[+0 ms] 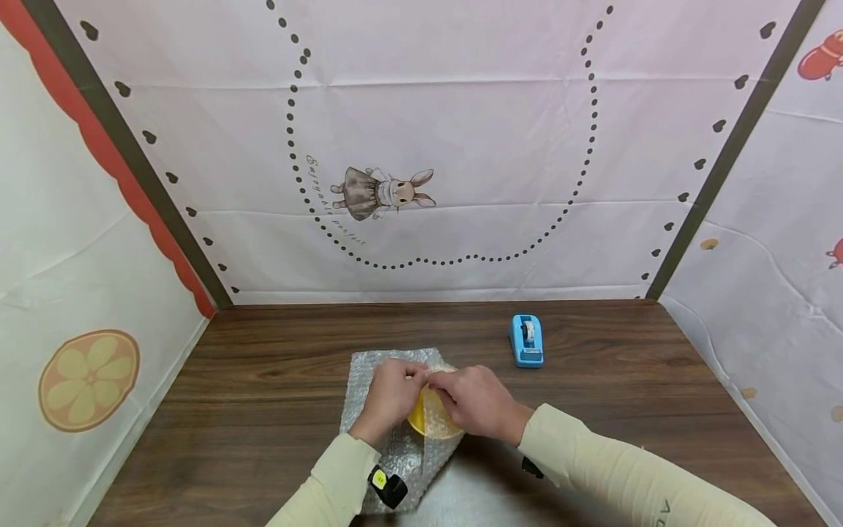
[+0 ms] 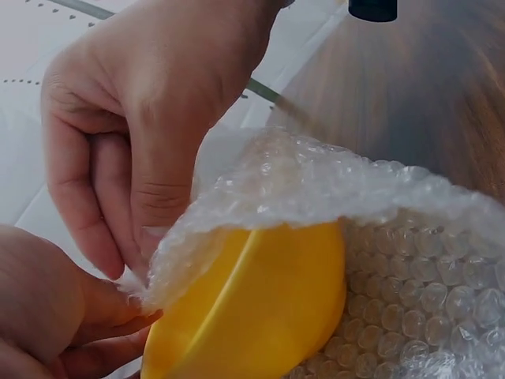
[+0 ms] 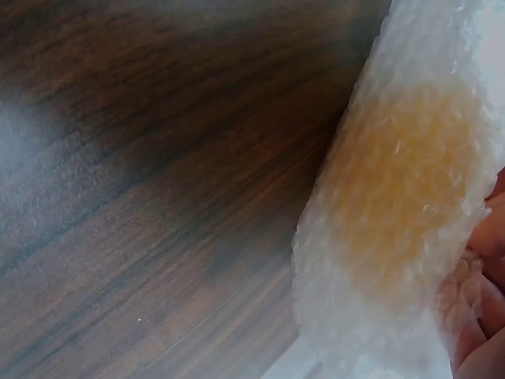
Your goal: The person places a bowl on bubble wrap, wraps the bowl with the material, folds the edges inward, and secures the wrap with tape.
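Observation:
A yellow bowl (image 1: 416, 419) lies on a sheet of bubble wrap (image 1: 403, 462), with one side of the sheet folded over it. My left hand (image 1: 390, 388) pinches the wrap at the bowl's far rim. Close against it, my right hand (image 1: 479, 399) pinches the folded-over edge between thumb and fingers. In the left wrist view the bowl (image 2: 276, 300) shows bare beneath the lifted edge, and both hands meet at the wrap's corner. The right wrist view has the bowl's yellow showing through the bubble wrap (image 3: 339, 316), with fingers (image 3: 491, 229) gripping it at the right.
A blue tape dispenser (image 1: 527, 344) with a roll in it stands on the wooden table (image 1: 276, 410), beyond the right hand. Printed white cloth (image 1: 461, 146) hangs behind the table and at both sides. A small black camera (image 1: 388, 489) sits on the left wrist.

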`<move>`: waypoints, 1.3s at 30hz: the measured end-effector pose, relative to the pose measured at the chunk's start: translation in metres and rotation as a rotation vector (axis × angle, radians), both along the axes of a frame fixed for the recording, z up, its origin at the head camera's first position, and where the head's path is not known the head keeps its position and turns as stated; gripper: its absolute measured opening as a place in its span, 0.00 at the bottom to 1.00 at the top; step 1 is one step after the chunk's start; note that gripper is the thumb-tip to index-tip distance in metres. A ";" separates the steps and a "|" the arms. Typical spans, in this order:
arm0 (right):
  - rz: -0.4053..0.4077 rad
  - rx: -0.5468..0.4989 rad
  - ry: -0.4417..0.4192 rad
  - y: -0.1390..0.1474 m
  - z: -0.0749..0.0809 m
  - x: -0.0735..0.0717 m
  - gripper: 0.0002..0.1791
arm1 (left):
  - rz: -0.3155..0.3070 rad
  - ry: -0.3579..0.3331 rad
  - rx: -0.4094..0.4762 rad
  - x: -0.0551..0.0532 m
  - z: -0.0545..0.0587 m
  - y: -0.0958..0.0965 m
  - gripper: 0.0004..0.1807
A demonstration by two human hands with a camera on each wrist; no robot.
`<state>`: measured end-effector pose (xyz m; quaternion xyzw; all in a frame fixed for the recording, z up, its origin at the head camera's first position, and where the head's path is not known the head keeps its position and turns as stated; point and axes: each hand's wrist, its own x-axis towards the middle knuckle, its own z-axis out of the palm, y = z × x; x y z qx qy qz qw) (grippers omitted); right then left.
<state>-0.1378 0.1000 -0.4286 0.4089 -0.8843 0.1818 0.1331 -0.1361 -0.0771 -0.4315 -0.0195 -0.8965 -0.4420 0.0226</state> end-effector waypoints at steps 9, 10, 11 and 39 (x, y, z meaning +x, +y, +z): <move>-0.032 -0.039 -0.170 0.025 0.014 -0.008 0.15 | 0.005 0.032 -0.032 -0.001 -0.002 0.002 0.12; -0.047 -0.035 -0.208 0.031 0.016 -0.009 0.16 | 0.010 0.030 -0.035 0.000 -0.002 0.002 0.11; -0.058 -0.027 -0.250 0.036 0.016 -0.010 0.17 | 0.014 0.029 -0.039 0.000 -0.002 0.003 0.10; 0.088 0.208 0.265 0.059 -0.012 0.025 0.30 | 0.043 0.057 -0.093 0.001 -0.006 0.005 0.08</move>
